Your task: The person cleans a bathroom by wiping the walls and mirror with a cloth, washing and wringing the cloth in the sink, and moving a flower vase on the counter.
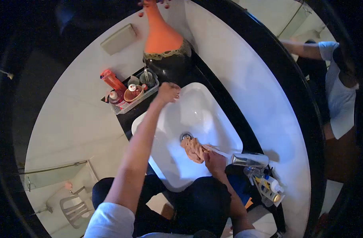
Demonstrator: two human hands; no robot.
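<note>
A bunched tan cloth [194,150] lies in the white sink [181,174], beside the drain [185,137]. My right hand [215,162] closes on the end of that cloth, close to the chrome faucet [250,160]. A pale streak, apparently water, runs from the spout towards the hand. At the far left rim of the sink is my left hand [168,92], its fingers curled inward. Whatever those fingers hold, if anything, is hidden. It is next to a basket [128,107] of bottles and cups.
An orange and black vase [163,37] stands behind the sink on the black counter [203,71]. Several bottles and tubes [269,188] sit right of the faucet. A large mirror [308,79] borders the right side. A plastic chair [75,208] appears at lower left.
</note>
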